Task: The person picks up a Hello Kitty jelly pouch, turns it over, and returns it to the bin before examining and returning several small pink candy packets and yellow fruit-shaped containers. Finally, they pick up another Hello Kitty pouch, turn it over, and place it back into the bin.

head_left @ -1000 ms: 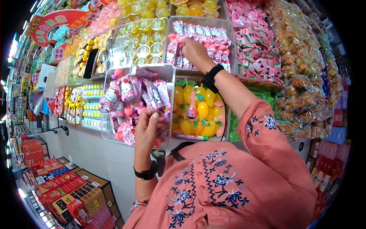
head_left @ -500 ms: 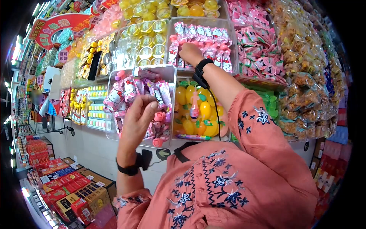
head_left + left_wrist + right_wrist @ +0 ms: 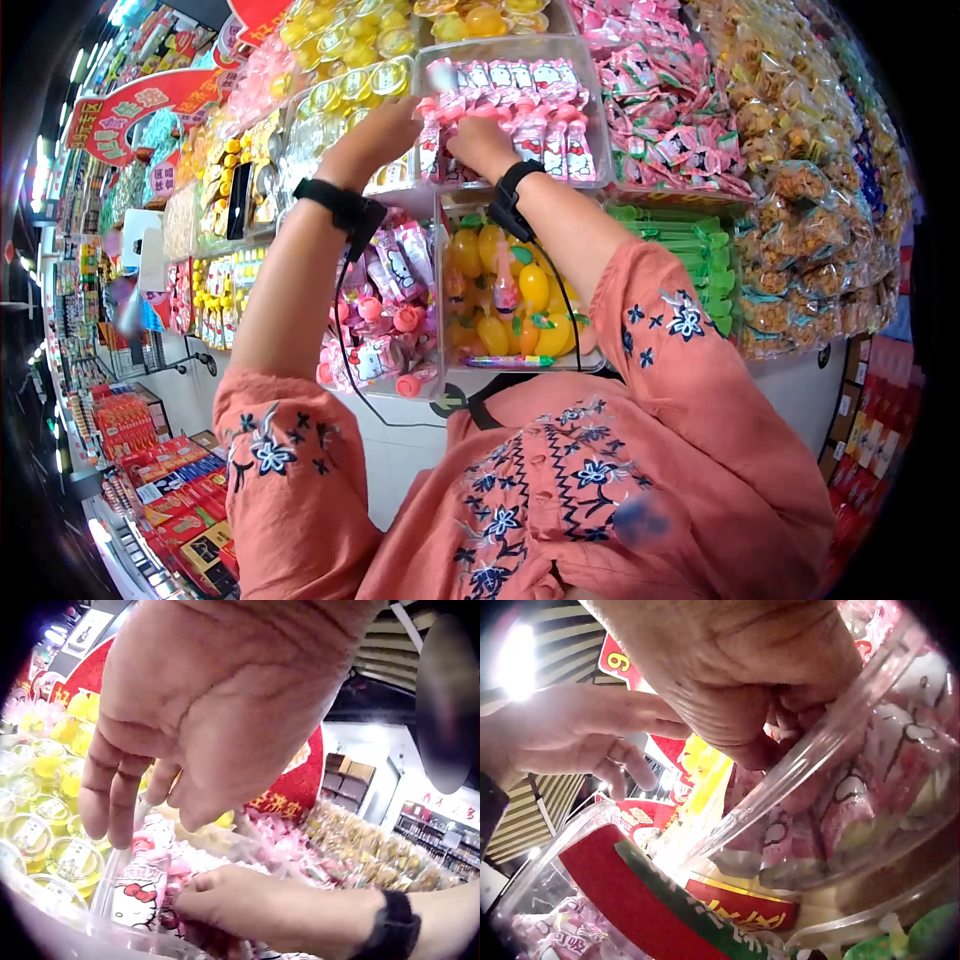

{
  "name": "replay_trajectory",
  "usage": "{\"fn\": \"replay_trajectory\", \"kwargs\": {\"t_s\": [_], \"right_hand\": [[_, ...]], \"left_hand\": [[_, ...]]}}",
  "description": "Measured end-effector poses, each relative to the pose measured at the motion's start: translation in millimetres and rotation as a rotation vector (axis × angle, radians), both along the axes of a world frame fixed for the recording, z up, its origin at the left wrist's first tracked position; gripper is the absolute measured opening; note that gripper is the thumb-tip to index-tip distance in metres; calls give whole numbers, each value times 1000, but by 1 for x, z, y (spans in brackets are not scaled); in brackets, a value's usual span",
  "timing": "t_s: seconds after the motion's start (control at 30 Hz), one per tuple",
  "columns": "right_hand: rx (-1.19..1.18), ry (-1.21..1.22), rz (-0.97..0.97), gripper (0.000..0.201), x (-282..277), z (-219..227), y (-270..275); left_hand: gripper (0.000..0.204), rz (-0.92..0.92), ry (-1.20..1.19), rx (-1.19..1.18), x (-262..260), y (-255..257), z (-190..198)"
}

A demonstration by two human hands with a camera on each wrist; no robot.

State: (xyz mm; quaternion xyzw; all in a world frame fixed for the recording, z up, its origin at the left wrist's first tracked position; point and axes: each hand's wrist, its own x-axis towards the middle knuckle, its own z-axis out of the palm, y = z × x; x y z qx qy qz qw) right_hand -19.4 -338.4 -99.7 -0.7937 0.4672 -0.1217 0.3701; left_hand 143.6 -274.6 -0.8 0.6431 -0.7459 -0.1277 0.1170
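Note:
Pink and white cartoon-cat packets (image 3: 530, 135) stand in rows in a clear upper tray (image 3: 603, 110). My right hand (image 3: 485, 148) is down at the front left of these rows; in the right wrist view that hand (image 3: 742, 682) has curled fingers at a packet behind the tray wall (image 3: 810, 750), its fingertips partly hidden. My left hand (image 3: 380, 135) is over the same tray's left edge. From the left wrist, the left hand (image 3: 217, 705) hangs above a packet (image 3: 139, 892) with loosely bent fingers and holds nothing, and the right hand (image 3: 247, 904) is below it.
Yellow jelly cups (image 3: 355, 90) adjoin the tray on the left. Nearer my body are a tray of loose pink packets (image 3: 400, 270) and one of yellow mango-shaped items (image 3: 535, 290). Pink bags (image 3: 670, 120) fill the right side. A black cable (image 3: 345, 350) loops from my left wrist.
My left hand has moved up and away from the nearer tray of loose packets to the upper tray's left edge. My right hand stays in the upper tray, slightly further left.

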Motion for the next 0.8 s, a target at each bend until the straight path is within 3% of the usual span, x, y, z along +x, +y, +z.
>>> {"fn": "replay_trajectory", "kwargs": {"t_s": [0.13,0.27,0.8], "right_hand": [[10,-11,-22,30,-5,10,5],[6,-9,-42,29,-2,8,5],[56,-30,-45,25,-2,2,4]], "left_hand": [[43,72,-100,88,7,-23,-25],[54,25,-126,101,9,-35,-47],[60,-7,-397,453,-13,-55,-36]]}}
